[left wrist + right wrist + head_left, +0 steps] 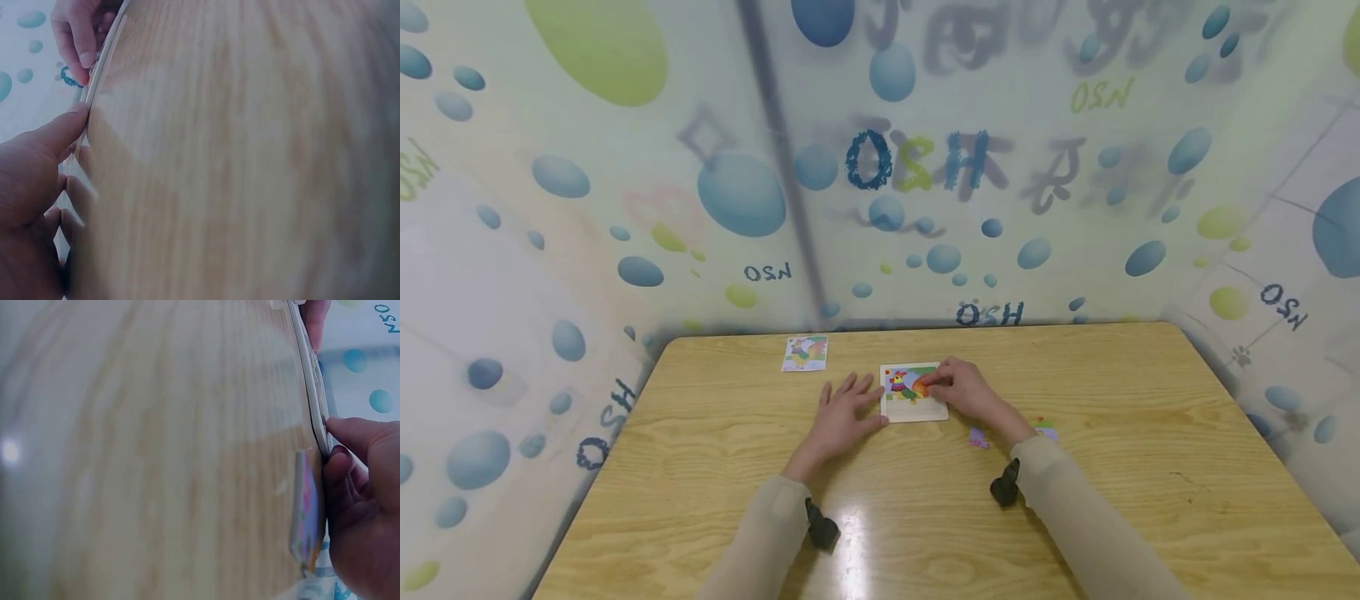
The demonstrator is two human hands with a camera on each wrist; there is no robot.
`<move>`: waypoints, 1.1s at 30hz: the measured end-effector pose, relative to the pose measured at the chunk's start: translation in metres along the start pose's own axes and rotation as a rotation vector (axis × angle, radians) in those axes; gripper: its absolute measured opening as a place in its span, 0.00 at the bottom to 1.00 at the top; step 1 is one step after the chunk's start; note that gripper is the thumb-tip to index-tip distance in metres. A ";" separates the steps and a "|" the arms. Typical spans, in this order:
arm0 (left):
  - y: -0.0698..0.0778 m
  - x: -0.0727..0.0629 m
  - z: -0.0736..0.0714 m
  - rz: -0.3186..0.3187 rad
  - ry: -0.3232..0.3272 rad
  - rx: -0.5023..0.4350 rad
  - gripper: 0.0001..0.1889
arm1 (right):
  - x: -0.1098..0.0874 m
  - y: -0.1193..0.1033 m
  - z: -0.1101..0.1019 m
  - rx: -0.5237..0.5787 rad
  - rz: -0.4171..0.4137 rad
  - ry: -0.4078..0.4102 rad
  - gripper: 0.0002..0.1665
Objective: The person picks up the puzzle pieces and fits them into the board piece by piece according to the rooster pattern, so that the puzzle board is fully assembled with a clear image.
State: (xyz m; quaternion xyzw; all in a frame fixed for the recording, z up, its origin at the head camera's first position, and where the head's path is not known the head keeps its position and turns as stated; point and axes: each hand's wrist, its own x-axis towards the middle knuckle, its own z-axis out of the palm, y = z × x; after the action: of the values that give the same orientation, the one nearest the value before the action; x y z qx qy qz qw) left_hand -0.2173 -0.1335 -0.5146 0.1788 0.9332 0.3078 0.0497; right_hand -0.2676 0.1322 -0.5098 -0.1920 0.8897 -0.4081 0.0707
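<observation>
A small jigsaw puzzle board [917,412] with a pale frame lies on the wooden table, a colourful rooster picture partly filling it. My left hand [842,418] rests at the board's left edge, fingers spread, thumb near the lower left corner. Over the right part of the picture, my right hand [967,390] pinches an orange puzzle piece [921,387] with thumb and fingertips; its curled fingers hide part of the piece. Close below the right hand lies a loose purple puzzle piece [978,438], also seen edge-on in the right wrist view as a puzzle piece [307,512].
A card with the rooster picture [806,354] lies at the back left of the table [1112,392]. More puzzle pieces [1047,432] lie beside the right forearm, partly hidden by it. Patterned cloth walls [880,250] stand behind the table and at both sides.
</observation>
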 end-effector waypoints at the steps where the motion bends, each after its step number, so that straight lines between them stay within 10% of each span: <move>1: 0.000 0.000 0.000 0.002 0.002 -0.002 0.30 | 0.000 0.000 0.000 -0.002 0.006 -0.002 0.09; 12: -0.003 -0.001 0.003 0.018 0.006 0.001 0.30 | -0.016 0.005 -0.014 0.173 0.077 0.004 0.12; 33: -0.001 0.000 0.001 0.016 0.010 0.003 0.30 | -0.077 0.039 -0.071 0.067 0.067 -0.042 0.14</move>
State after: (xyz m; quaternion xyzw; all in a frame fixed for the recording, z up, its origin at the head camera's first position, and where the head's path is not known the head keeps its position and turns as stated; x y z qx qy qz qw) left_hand -0.2171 -0.1332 -0.5162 0.1846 0.9325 0.3074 0.0424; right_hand -0.2285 0.2355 -0.4953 -0.1683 0.8798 -0.4308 0.1095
